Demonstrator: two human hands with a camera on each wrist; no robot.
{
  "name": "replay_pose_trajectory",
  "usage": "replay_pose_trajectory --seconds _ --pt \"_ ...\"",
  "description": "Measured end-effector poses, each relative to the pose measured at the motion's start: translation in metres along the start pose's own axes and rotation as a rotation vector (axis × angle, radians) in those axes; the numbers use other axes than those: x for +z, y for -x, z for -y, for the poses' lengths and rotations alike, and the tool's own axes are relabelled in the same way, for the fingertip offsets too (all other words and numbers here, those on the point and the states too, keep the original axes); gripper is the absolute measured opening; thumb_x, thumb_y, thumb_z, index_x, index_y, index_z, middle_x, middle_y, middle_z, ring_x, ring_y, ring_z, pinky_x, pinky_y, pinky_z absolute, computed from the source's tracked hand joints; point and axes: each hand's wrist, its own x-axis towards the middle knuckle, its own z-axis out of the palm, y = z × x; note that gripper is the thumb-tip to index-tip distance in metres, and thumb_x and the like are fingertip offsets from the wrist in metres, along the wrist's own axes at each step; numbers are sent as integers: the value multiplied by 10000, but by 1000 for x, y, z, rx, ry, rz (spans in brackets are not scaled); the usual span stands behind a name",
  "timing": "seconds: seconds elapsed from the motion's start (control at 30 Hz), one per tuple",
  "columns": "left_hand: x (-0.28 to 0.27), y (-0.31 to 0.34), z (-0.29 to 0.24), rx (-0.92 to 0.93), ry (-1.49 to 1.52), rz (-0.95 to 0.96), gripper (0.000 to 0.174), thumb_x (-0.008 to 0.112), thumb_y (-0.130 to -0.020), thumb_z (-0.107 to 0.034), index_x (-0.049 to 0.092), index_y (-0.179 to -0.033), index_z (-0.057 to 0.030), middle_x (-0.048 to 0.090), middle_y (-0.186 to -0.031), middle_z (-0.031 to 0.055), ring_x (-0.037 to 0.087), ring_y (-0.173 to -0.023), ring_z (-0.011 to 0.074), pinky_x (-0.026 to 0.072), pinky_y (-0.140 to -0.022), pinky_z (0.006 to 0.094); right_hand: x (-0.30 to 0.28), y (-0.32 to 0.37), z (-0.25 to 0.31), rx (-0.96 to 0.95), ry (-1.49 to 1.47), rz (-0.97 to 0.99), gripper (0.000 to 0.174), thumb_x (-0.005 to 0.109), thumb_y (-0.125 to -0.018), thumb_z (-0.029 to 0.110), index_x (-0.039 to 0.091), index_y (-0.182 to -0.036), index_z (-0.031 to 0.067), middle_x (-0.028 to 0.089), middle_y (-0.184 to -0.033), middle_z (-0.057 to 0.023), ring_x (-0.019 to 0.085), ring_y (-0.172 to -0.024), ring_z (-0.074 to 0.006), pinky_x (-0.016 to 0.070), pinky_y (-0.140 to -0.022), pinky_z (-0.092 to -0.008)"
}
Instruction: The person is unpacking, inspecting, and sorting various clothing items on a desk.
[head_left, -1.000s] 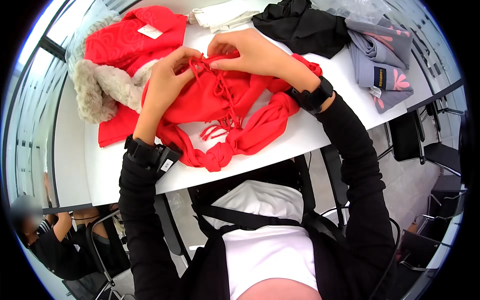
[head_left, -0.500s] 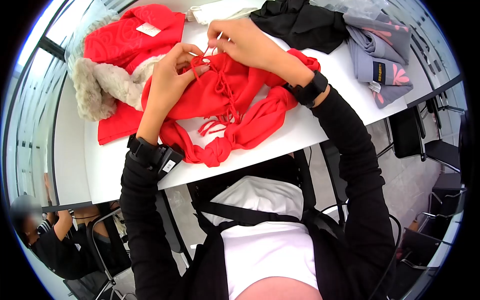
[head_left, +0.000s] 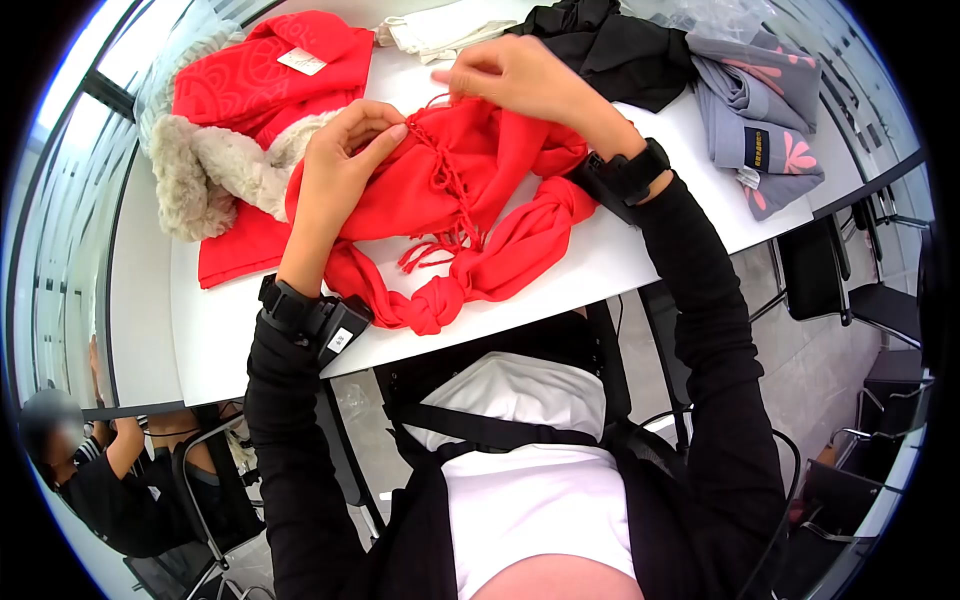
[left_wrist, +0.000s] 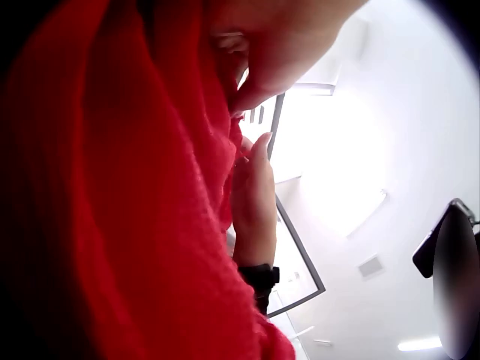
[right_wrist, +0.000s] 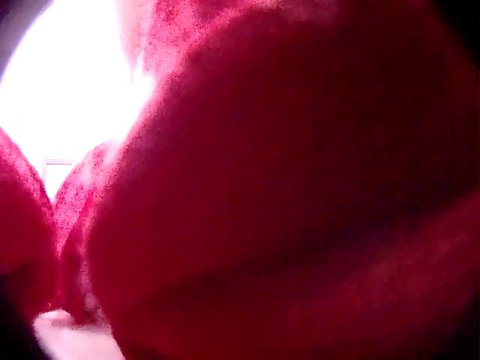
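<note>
over the white table [head_left: 672, 132], both hands [head_left: 338, 165], slightly apart, pinch the red scarf [head_left: 400, 205].

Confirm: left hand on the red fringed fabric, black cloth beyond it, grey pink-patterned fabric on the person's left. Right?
Wrong side: the grey pink-patterned fabric lies on the person's right, per the head view. The rest stands: left hand on the red fringed fabric, black cloth beyond it.

The scarf [head_left: 385, 205] lies on the table [head_left: 700, 200], upper centre of the frame. Left of it, fur [head_left: 240, 170] lies over the tagged cloth [head_left: 240, 85]. Behind is folded linen [head_left: 450, 32]; rightward, a bundle [head_left: 625, 60], then a stack [head_left: 728, 142].
</note>
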Motion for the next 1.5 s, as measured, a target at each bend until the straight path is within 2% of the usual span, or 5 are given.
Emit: replay_pose_trajectory --seconds 0.13,0.5,0.83,0.97,1.5 --pt "0 0 1 -1 100 12 87 551 -843 -56 526 -914 -14 565 -867 21 534 -838 66 431 -744 195 23 0 -7 -361 -42 6 255 654 -766 242 591 -897 32 616 -770 -75 588 -716 -156 459 -696 -238" --pt "-18 -4 8 -15 896 -102 107 521 -862 -122 495 -956 -79 487 -811 10 452 -711 108 401 -683 239 12 0 -16 -133 -106 -83 193 546 -814 171 490 -904 10 567 -832 -96 541 -792 -158 422 -731 -254" --pt "-8 0 -15 635 -696 -550 201 630 -756 -82 546 -934 -42 535 -1026 93 509 -942 206 399 -834 293 11 3 -8 -119 -296 -92 252 493 -862 233 467 -948 -2 530 -812 -69 484 -734 -116 404 -688 -233" --pt "10 3 -18 431 -338 -29 236 685 -701 -104 543 -875 -32 522 -1093 96 524 -973 226 412 -839 311 12 4 -5 -253 -343 -60 204 448 -916 212 452 -962 13 544 -905 -48 490 -827 -86 408 -757 -218" --pt "7 6 -15 143 521 -68 158 493 -845 23 369 -833 -75 583 -936 69 521 -841 55 428 -720 176 8 6 7 -253 -395 -230 207 526 -881 231 486 -944 38 569 -757 -59 507 -663 -121 421 -635 -241"
